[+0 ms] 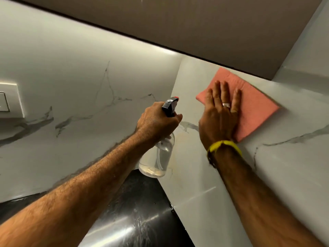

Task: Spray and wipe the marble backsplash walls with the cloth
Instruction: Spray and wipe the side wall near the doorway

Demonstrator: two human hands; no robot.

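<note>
The pink cloth point(249, 104) lies spread flat against the right-hand marble wall point(293, 166), high up, its top edge just under the dark line where the brown upper cabinet point(195, 32) begins. The right hand point(220, 114) presses on the cloth's lower left part with straight, slightly spread fingers, palm to the fabric; two rings show on those fingers and a yellow band point(224, 147) wraps the wrist just below the cloth's bottom corner.

Left of the cloth, close to the inside corner where the two walls meet, the left hand point(158, 122) grips a spray bottle point(158, 157) around its neck, fingers curled at the trigger. The black spray head, tipped with a bit of red, points up towards the cloth's left corner without touching it. The clear body of the bottle hangs below the fist, a little liquid pooled at its base.

Further left of the cloth, the other marble wall point(71, 86) runs off with grey veins across it, and a white switch plate point(10, 100) sits on it at the far edge. Below the cloth, well down from it, the glossy black countertop point(142, 211) meets both walls and catches streaks of light.
</note>
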